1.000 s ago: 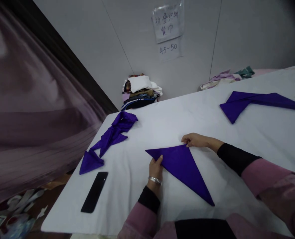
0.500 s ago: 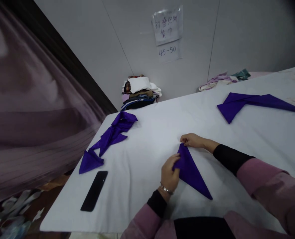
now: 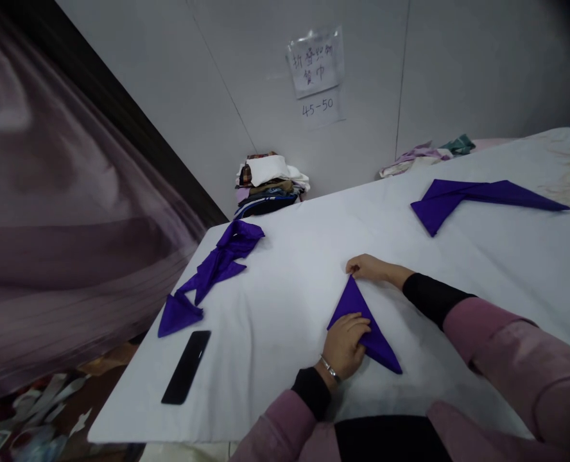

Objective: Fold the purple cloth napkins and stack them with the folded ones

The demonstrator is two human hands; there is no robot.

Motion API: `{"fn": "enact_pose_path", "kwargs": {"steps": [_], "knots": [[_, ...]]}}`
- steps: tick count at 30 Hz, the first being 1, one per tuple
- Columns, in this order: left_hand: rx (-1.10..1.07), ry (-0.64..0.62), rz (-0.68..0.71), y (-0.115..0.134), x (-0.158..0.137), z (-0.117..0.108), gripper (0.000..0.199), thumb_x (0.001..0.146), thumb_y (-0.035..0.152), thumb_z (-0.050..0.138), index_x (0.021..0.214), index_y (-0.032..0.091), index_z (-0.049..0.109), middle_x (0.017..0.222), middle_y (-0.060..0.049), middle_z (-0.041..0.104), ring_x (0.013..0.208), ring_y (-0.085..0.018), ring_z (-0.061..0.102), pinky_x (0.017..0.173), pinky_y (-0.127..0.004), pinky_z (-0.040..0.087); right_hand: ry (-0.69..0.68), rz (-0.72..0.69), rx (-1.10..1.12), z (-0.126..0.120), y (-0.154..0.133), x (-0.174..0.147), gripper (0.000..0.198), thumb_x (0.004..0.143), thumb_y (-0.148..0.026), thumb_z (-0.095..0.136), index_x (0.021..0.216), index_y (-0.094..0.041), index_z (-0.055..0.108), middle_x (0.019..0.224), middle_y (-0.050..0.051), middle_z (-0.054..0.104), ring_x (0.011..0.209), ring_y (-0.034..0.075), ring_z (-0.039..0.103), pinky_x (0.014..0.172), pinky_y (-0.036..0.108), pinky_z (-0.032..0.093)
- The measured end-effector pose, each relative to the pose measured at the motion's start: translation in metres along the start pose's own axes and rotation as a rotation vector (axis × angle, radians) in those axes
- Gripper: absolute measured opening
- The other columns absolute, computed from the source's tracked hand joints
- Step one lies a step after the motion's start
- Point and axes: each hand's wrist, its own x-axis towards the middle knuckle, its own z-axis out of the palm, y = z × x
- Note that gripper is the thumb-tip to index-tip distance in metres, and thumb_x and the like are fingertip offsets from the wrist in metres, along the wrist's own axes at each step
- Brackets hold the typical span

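A purple cloth napkin (image 3: 354, 300), folded into a long triangle, lies on the white-covered table in front of me. My right hand (image 3: 366, 267) pinches its far tip between thumb and fingers. Across the middle of the napkin rests my left hand (image 3: 346, 343), its fingers stretched out flat and hiding part of the cloth. The napkin's near point sticks out to the right of those fingers.
Crumpled purple cloths (image 3: 217, 260) lie along the table's left side, beside a black phone (image 3: 187, 367). Another folded purple cloth (image 3: 458, 196) lies at the back right. Stacked clothes (image 3: 268, 183) stand against the wall below a handwritten sign (image 3: 316, 70).
My left hand has let go of the napkin's left edge and moved right and nearer, onto its middle. The right hand stays at the far tip.
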Motion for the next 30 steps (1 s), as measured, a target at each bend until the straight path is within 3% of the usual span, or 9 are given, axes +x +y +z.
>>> {"fn": "enact_pose_path", "kwargs": {"steps": [16,25,30], "knots": [[0.045,-0.099,0.06,-0.004,-0.002,-0.001,0.037,0.061,0.006,0.05,0.094,0.019,0.059,0.115,-0.006,0.063,0.12,-0.022,0.046,0.103,-0.04,0.036,0.003,0.006,0.123,-0.003,0.007,0.002,0.025,0.056,-0.011,0.051,0.076,-0.017,0.066,0.075,0.003,0.067,0.071,0.017,0.059,0.069,0.028,0.045],[0.157,-0.204,0.045,0.0,-0.003,-0.004,0.037,0.068,0.008,0.051,0.102,0.021,0.058,0.124,-0.003,0.058,0.126,-0.02,0.04,0.108,-0.04,0.027,-0.032,0.009,0.156,-0.005,0.012,0.004,0.028,0.058,-0.015,0.053,0.081,-0.015,0.069,0.078,0.004,0.07,0.074,0.018,0.061,0.07,0.029,0.046],[0.169,-0.217,0.045,0.001,-0.002,-0.005,0.036,0.07,0.008,0.051,0.103,0.021,0.058,0.124,-0.003,0.058,0.127,-0.02,0.039,0.108,-0.041,0.027,-0.027,0.005,0.152,-0.011,0.007,-0.001,0.025,0.065,-0.024,0.055,0.084,-0.015,0.069,0.083,0.005,0.07,0.078,0.019,0.061,0.074,0.03,0.046]]}}
